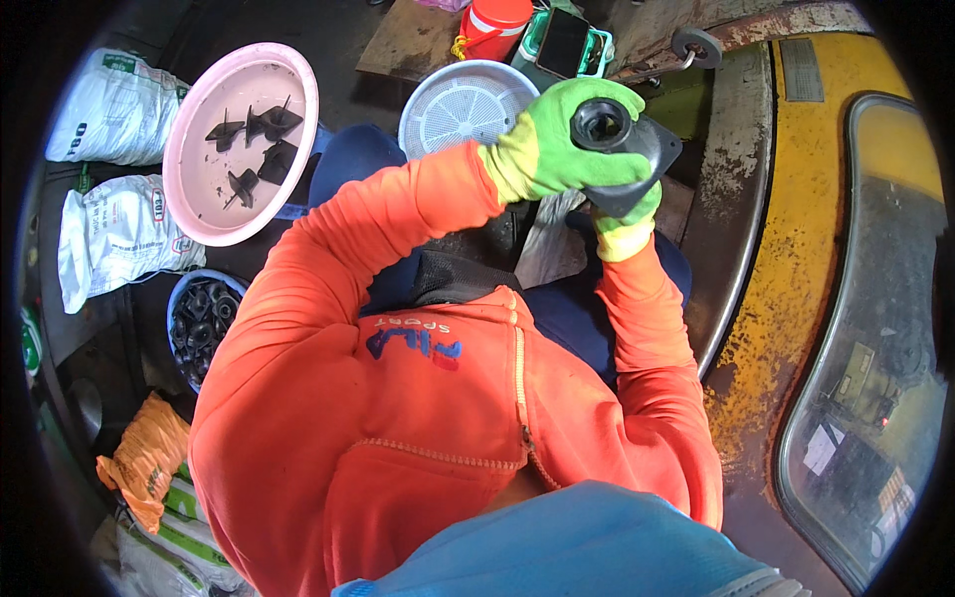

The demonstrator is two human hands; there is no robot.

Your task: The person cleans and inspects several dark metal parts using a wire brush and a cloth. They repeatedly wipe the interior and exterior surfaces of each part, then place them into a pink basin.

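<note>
My left hand [562, 134], in a green and yellow glove, wraps its fingers round a black rubber part [652, 149]. This part has a round hollow neck and a wide flange with pointed corners; the neck's opening faces up. From below, my right hand [632, 224], gloved alike, grips the same part near its lower edge, its fingers mostly hidden behind it. Close by the left wrist stands a pale blue perforated basket [423, 124]. Farther left, a pink basin [189, 159] holds several black parts [279, 119] with thin stems and flaps.
A blue-rimmed tub [177, 294] of black rubber pieces sits at left, near white sacks [119, 109] and an orange bag [149, 453]. Behind the basket are a red bucket [497, 18] and a phone [563, 42] on a green container. A rusty yellow machine panel [761, 328] borders my right.
</note>
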